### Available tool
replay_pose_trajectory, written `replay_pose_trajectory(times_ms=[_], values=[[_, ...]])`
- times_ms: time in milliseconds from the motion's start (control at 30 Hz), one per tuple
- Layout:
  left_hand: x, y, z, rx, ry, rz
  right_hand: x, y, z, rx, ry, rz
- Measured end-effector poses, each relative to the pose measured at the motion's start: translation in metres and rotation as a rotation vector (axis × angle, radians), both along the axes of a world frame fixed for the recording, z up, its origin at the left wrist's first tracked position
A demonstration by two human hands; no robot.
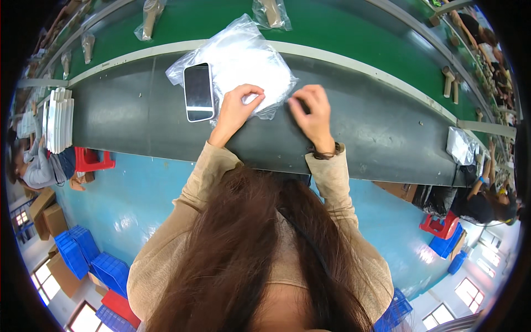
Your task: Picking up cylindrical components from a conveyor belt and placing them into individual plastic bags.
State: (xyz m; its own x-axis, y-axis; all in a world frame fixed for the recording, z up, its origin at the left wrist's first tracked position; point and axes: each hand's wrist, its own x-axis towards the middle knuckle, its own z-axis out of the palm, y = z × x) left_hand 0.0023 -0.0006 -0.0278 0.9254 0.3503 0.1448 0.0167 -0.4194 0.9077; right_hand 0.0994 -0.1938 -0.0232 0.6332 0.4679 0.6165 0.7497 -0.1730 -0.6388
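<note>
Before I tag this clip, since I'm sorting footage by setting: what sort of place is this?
Probably a factory packing line: a long green belt bearing bagged parts, clear plastic bags on a dark worktop, and blue crates on the floor.

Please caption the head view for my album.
Left hand over clear bags, right hand beside them, a phone overlapping the pile on a dark bench.

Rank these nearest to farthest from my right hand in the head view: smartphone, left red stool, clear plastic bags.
1. Clear plastic bags: left of your right hand.
2. Smartphone: at the bags' left edge.
3. Red stool: far left.
</note>
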Motion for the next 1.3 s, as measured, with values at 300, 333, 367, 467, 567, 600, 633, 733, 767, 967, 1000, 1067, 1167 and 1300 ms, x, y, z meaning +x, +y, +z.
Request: replay_pose_trajectory(times_ms=[300,333,367,467,567,600,633,733,767,967,1000,1067,1167,1300], values=[[-0.002,-0.002,-0.001,-0.040,0.020,-0.042,-0.019,0.020,0.002,-0.339,-0.309,0.029],[-0.003,-0.003,-0.004,-0.042,0.022,-0.040,-0.020,0.018,0.001,-0.356,-0.296,0.043],[-0.003,-0.003,-0.005,-0.137,0.009,-0.003,-0.019,0.018,-0.001,-0.371,-0.286,0.059],[-0.002,-0.004,-0.001,-0.238,0.013,0.053,-0.018,0.013,-0.003,-0.450,-0.299,0.073],[0.000,-0.005,0.014,-0.207,0.023,0.058,-0.015,0.014,0.001,-0.431,-0.278,0.077],[0.002,-0.006,0.015,-0.176,0.023,0.050,-0.014,0.014,0.002,-0.435,-0.278,0.071],[0.002,-0.005,0.015,-0.180,0.019,0.041,-0.014,0.016,0.005,-0.413,-0.240,0.076],[0.003,-0.005,0.006,0.106,-0.055,-0.083,-0.013,0.006,0.023,-0.270,-0.216,0.011],[0.000,-0.007,0.013,0.161,-0.009,-0.086,-0.011,-0.001,0.031,-0.224,-0.157,-0.006],[-0.016,-0.009,0.009,0.177,0.006,0.000,0.082,-0.093,0.104,-0.578,0.233,-0.180],[-0.015,-0.014,0.007,0.158,0.044,0.051,0.112,-0.119,0.111,-0.876,0.245,-0.282],[-0.009,-0.022,0.013,0.139,0.033,0.022,0.190,-0.183,0.104,-1.094,0.215,-0.492],[-0.007,-0.023,0.018,0.130,0.047,0.024,0.298,-0.254,0.088,-1.175,0.269,-0.939],[-0.008,-0.019,0.018,0.065,0.115,0.071,0.377,-0.302,0.043,-1.105,0.025,-1.183]])
